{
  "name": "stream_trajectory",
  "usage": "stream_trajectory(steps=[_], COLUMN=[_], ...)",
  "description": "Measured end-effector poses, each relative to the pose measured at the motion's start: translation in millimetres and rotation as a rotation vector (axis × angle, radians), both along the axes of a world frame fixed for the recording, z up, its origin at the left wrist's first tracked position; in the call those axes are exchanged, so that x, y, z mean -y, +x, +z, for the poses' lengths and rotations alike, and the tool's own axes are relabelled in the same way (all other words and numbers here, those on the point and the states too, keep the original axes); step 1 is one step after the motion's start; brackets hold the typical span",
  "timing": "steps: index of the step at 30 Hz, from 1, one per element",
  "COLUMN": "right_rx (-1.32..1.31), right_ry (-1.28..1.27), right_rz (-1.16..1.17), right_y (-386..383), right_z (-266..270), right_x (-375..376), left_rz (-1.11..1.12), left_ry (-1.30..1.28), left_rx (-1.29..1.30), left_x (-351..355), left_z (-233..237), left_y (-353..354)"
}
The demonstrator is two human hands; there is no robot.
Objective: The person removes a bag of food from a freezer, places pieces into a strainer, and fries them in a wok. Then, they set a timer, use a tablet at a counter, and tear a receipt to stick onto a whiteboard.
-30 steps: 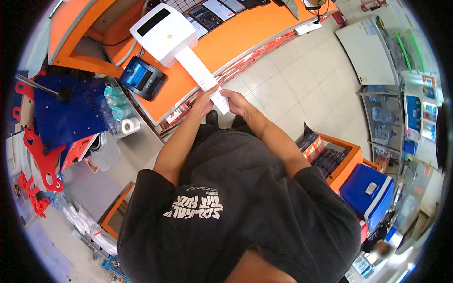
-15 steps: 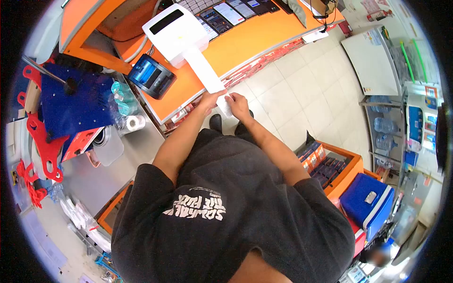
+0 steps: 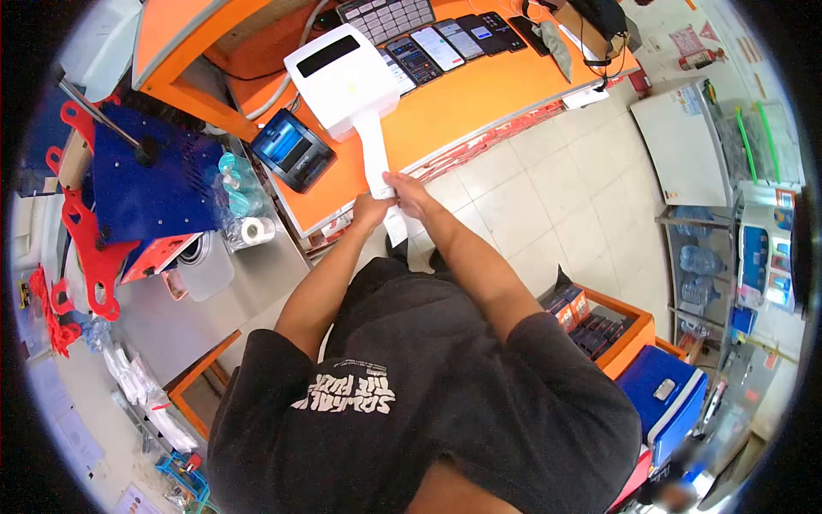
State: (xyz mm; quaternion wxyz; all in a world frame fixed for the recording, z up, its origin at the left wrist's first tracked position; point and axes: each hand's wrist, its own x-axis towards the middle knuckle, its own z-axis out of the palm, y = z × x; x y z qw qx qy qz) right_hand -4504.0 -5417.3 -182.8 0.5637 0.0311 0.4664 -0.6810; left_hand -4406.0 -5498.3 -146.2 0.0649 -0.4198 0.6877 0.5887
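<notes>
At the front edge of the orange counter [image 3: 479, 94], both of the person's hands met on a paper strip [image 3: 374, 158] that ran down from the slot of the white printer [image 3: 342, 77]. The left hand [image 3: 370, 210] held the strip from the left, its fingers closed narrowly on the paper. The right hand [image 3: 411, 193] pinched the strip just beside it from the other side, so the two hands almost touched. The exact placing of each fingertip was too small to make out. A short free end of the strip hung below the hands, over the tiled floor [image 3: 531, 206]. Judged from how things lay, the print was out and gripped, but the strip was still joined to the white printer in one unbroken band, so the parting of the paper was not yet done. Just left of the white printer sat a smaller dark printer [image 3: 293, 150] with a blue face, and behind it lay a row of phones [image 3: 445, 43] beside a keypad [image 3: 385, 15]. Further left stood a blue board [image 3: 145, 184] with red hooks and a roll of tape [image 3: 254, 230], and well apart to the right a blue cooler [image 3: 664, 403] stood on the floor.
</notes>
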Motion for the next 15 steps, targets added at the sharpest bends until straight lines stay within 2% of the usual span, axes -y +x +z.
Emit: stream_trajectory(steps=[2,5,6,7,8,9,10,13,15], right_rx=[-0.011,-0.073,-0.272,-0.471,-0.665,-0.796,-1.034,-1.026,-1.097], right_ry=[0.111,0.125,0.237,0.349,0.466,0.364,0.452,0.534,0.597], right_rz=[0.042,0.016,0.093,0.166,0.238,0.187,0.21,0.341,0.418], right_y=[7,8,-1,-9,-18,-26,-39,-67,-70], right_z=[3,-22,-19,-14,-9,-3,-15,-6,8], right_x=[3,4,4,-1,-7,-13,-15,-20,-16], left_rz=[-0.044,-0.293,-0.393,-0.401,-0.239,-0.076,0.084,0.103,0.13], left_ry=[-0.074,-0.149,-0.193,-0.124,-0.173,-0.216,-0.255,0.094,0.045], left_rx=[0.093,0.142,0.166,0.05,0.045,0.044,0.05,0.017,-0.045], left_x=[9,15,22,32,46,56,63,83,87], left_z=[-8,31,39,25,10,23,38,73,45], left_y=[7,13,7,6,0,-10,-18,-43,-54])
